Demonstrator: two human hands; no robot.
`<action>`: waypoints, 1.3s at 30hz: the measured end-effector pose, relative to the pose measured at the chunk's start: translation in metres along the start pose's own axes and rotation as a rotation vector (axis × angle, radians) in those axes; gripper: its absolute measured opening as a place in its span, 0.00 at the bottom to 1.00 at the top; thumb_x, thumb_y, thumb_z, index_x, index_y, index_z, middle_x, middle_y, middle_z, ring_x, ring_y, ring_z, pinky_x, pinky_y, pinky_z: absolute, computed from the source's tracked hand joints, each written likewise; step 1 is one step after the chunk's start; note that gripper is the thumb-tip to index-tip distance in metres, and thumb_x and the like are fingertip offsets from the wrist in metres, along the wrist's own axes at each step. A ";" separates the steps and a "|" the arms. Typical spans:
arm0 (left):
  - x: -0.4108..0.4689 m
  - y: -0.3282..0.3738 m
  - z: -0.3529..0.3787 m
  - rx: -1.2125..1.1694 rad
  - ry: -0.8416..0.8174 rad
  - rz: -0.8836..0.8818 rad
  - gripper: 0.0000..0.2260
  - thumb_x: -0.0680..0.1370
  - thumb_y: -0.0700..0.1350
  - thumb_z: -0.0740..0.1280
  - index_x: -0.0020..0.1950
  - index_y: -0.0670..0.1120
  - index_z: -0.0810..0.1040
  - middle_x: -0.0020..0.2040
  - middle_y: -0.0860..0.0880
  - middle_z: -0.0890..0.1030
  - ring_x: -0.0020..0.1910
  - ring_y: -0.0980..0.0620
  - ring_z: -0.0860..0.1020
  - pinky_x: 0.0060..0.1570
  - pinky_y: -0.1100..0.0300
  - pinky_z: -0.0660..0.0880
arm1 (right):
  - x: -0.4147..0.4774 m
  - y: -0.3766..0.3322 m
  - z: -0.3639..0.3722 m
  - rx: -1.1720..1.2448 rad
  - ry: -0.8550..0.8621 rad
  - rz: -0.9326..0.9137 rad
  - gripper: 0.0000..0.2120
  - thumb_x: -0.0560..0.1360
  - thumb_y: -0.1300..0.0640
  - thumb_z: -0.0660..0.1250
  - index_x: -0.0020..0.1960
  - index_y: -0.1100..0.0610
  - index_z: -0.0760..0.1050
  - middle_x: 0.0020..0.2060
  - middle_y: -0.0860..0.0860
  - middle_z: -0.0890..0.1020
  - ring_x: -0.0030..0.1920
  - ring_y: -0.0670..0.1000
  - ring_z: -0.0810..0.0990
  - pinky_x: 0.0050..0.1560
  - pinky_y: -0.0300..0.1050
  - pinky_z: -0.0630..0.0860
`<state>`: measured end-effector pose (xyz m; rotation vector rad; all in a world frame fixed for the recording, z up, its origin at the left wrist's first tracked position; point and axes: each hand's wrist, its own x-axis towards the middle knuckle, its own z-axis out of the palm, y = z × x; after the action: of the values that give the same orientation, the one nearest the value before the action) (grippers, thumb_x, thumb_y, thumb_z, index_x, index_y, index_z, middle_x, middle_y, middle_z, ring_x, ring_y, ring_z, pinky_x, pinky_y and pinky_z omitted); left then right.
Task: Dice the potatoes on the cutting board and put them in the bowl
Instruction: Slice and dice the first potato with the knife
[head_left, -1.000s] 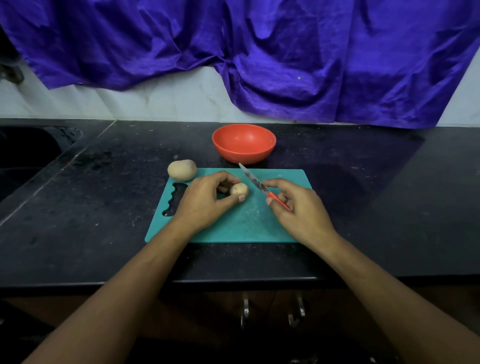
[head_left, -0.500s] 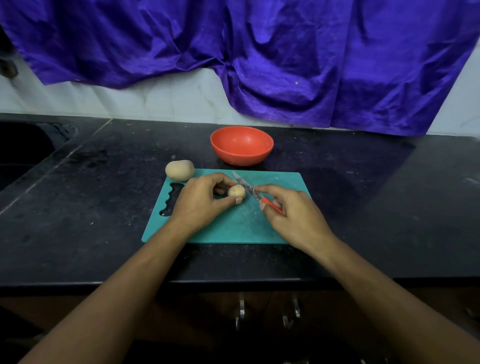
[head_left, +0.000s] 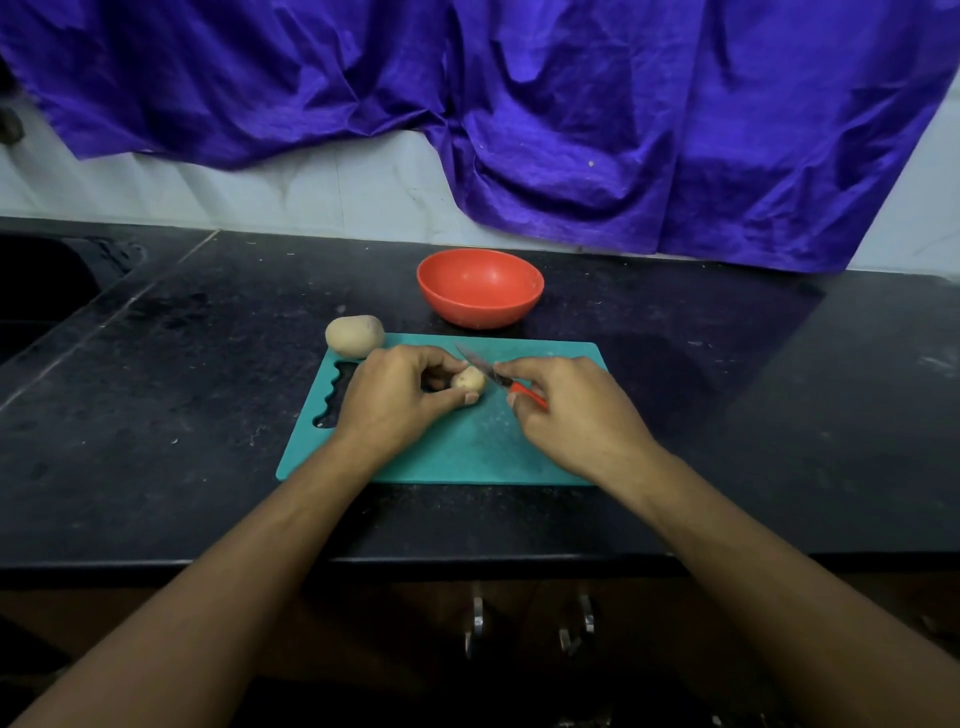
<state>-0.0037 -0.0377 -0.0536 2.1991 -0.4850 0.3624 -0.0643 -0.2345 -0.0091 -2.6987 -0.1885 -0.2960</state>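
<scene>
- My left hand (head_left: 400, 400) pinches the small potato (head_left: 467, 379) between thumb and curled fingers, and pins it to the cutting board (head_left: 467, 452) near the middle.
- My right hand (head_left: 576, 415) is wrapped around the red handle of the knife (head_left: 485, 368), forefinger forward towards the blade.
- What has changed: a second ago the blade was raised to the right of the potato, with its tip out towards the bowl (head_left: 480, 312). It has since swung in and down, and now lies across the potato's far right edge.
- I cannot tell whether the edge has bitten in or only rests on the skin.
- I judge this to be the start of the first cut; the potato looks whole and I see no pieces on the board.
- The second potato (head_left: 355, 336) sits uncut at the board's far left corner, half on the counter (head_left: 156, 364).
- The bowl stands just beyond the board, with nothing showing inside.
- The left fingertips are close to the blade, so I would press down slowly.
</scene>
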 end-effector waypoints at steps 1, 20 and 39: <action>0.000 0.000 0.000 0.003 -0.001 0.005 0.13 0.71 0.54 0.80 0.53 0.54 0.87 0.43 0.61 0.86 0.42 0.66 0.82 0.48 0.58 0.82 | 0.003 -0.003 0.000 -0.007 -0.003 0.002 0.21 0.77 0.52 0.64 0.69 0.40 0.77 0.61 0.45 0.84 0.61 0.52 0.81 0.60 0.54 0.80; 0.001 -0.005 0.003 -0.006 0.002 0.028 0.15 0.71 0.57 0.79 0.55 0.55 0.87 0.48 0.62 0.86 0.47 0.67 0.83 0.52 0.54 0.82 | -0.013 -0.014 0.000 -0.209 -0.003 -0.069 0.21 0.83 0.51 0.60 0.75 0.40 0.71 0.51 0.50 0.84 0.51 0.55 0.82 0.51 0.53 0.80; 0.001 -0.003 0.003 0.038 0.021 0.017 0.14 0.71 0.59 0.78 0.54 0.56 0.87 0.49 0.62 0.86 0.47 0.66 0.82 0.50 0.53 0.82 | -0.011 -0.016 0.005 -0.277 -0.008 -0.109 0.22 0.83 0.53 0.59 0.76 0.42 0.69 0.49 0.51 0.83 0.50 0.56 0.81 0.42 0.48 0.69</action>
<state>-0.0007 -0.0382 -0.0570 2.2270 -0.4891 0.4063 -0.0766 -0.2190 -0.0095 -2.9693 -0.3190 -0.3677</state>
